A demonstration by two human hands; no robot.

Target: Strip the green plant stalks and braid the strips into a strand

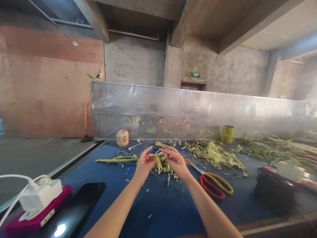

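Observation:
My left hand (145,163) and my right hand (175,160) are held close together over a blue table (160,205). Between their fingertips they pinch thin green and yellow leaf strips (159,162). A small heap of the same plant scraps (165,168) lies on the table just under and behind the hands. A long green strip (116,160) lies to the left of my left hand. Scissors with red and yellow handles (215,185) lie on the table just right of my right wrist.
A ball of twine (122,138) and a yellow tube (227,134) stand by a perforated metal screen (198,114). More leaf piles (215,153) spread to the right. A phone (76,208), a white charger on a pink box (37,203) and a dark object (274,195) lie near the front.

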